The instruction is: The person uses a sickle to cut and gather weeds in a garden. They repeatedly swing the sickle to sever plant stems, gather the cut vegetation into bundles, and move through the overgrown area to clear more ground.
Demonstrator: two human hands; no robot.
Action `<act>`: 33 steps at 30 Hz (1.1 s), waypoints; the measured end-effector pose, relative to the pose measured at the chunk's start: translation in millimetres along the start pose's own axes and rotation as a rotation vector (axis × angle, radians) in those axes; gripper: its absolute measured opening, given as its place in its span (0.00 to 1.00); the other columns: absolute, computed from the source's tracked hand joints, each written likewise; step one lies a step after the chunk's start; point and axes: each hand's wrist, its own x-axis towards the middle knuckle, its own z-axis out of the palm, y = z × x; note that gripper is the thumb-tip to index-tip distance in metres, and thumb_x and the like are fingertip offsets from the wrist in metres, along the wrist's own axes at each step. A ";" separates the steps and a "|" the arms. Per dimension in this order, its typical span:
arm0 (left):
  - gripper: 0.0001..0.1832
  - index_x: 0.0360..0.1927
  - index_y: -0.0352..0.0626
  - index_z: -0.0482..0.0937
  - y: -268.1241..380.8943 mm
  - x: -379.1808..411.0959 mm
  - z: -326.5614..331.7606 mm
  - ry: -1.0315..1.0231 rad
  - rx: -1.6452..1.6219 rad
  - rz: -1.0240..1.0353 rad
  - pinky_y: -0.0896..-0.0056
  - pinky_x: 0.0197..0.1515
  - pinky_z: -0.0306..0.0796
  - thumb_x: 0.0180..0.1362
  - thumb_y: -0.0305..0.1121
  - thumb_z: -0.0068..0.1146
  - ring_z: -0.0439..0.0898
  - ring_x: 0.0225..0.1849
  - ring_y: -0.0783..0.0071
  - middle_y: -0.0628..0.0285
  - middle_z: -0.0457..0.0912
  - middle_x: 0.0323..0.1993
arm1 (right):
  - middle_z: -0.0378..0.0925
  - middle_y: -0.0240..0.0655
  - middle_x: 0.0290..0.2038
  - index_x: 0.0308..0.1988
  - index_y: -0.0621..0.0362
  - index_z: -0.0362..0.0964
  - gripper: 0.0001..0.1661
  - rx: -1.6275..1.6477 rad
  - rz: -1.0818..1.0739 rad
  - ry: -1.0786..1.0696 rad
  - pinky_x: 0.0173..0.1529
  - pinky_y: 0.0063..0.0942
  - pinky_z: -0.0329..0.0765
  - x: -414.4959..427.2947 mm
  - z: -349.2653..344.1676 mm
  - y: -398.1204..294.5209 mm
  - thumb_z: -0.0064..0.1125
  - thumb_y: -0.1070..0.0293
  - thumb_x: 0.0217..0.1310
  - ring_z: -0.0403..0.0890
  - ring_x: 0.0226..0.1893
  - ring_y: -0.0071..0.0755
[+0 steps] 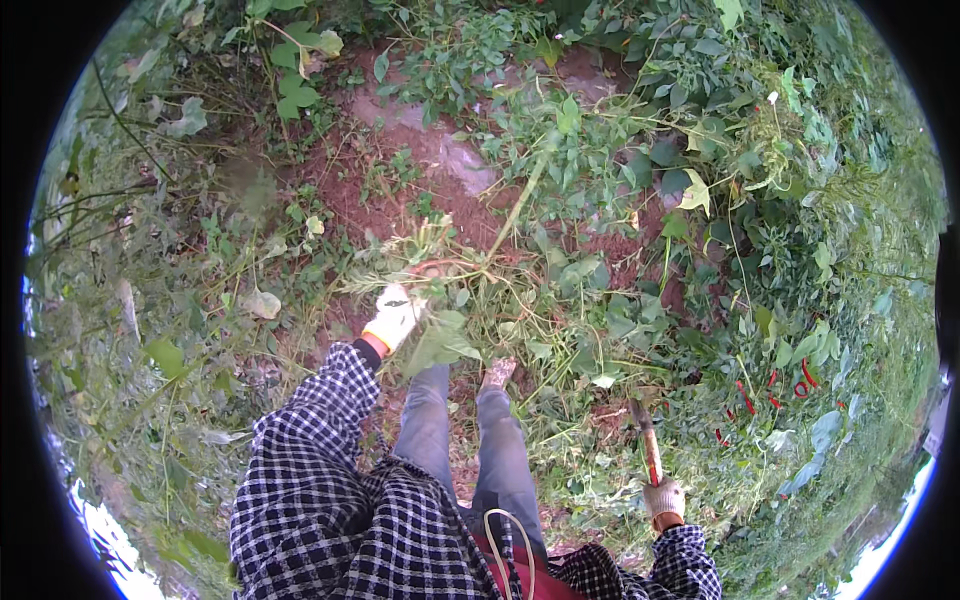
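Note:
My left hand, in a white knit glove, is closed on a bundle of pulled weeds with thin reddish and green stems spreading to the right. One thicker green stalk sticks up from the bundle, and a broad leaf hangs beside the glove. Low on the right, my right hand, also gloved, grips the wooden handle of a hand tool. The handle has a red part near the glove. A dark metal head lies at its far end, partly hidden among leaves, so its exact shape cannot be told.
Reddish bare soil with paler patches lies ahead of me. Pepper plants with red chili peppers grow on the right. Leafy vines and dense weeds stand on both sides. My shoe is among cut greenery.

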 end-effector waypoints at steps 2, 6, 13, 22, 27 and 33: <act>0.28 0.48 0.33 0.78 29.3 10.2 -2.2 -0.030 -0.036 0.087 0.49 0.46 0.75 0.62 0.52 0.55 0.80 0.42 0.42 0.40 0.80 0.40 | 0.84 0.52 0.36 0.40 0.57 0.81 0.21 0.102 -0.130 0.002 0.43 0.45 0.81 -3.1 -7.5 -25.3 0.62 0.51 0.56 0.86 0.38 0.55; 0.22 0.51 0.38 0.79 100.4 14.3 -41.1 -0.239 -0.029 0.042 0.54 0.53 0.74 0.63 0.47 0.58 0.80 0.48 0.48 0.48 0.81 0.45 | 0.81 0.47 0.28 0.38 0.59 0.78 0.20 0.523 -0.391 0.078 0.35 0.39 0.79 -41.3 -29.3 -110.9 0.69 0.54 0.55 0.82 0.28 0.44; 0.24 0.47 0.33 0.77 189.9 1.9 -52.8 -0.803 0.194 0.179 0.51 0.50 0.77 0.62 0.46 0.61 0.83 0.45 0.44 0.43 0.82 0.41 | 0.81 0.38 0.29 0.46 0.59 0.74 0.21 0.945 -1.006 0.239 0.35 0.34 0.80 -84.5 -88.1 -241.8 0.71 0.60 0.57 0.84 0.27 0.39; 0.23 0.38 0.37 0.79 209.2 -19.1 -95.9 -0.696 -0.261 0.648 0.55 0.37 0.72 0.62 0.51 0.61 0.79 0.34 0.54 0.49 0.78 0.31 | 0.82 0.46 0.38 0.51 0.55 0.72 0.32 0.463 -1.118 -0.173 0.45 0.44 0.79 -66.4 -105.6 -245.7 0.67 0.42 0.58 0.84 0.40 0.50; 0.42 0.34 0.28 0.80 219.9 -29.8 -159.6 -0.904 -0.100 0.092 0.56 0.48 0.71 0.46 0.69 0.68 0.77 0.38 0.47 0.42 0.77 0.34 | 0.82 0.45 0.36 0.45 0.57 0.76 0.25 0.604 -1.135 -0.175 0.42 0.41 0.79 -86.2 -98.3 -258.9 0.70 0.50 0.56 0.84 0.37 0.50; 0.35 0.51 0.36 0.79 151.4 -70.7 -137.4 -0.586 -0.183 0.324 0.50 0.51 0.72 0.53 0.58 0.65 0.81 0.44 0.45 0.43 0.82 0.34 | 0.83 0.43 0.35 0.47 0.58 0.75 0.27 0.791 -1.074 -0.275 0.43 0.37 0.79 -113.9 -97.5 -283.0 0.73 0.53 0.53 0.84 0.36 0.47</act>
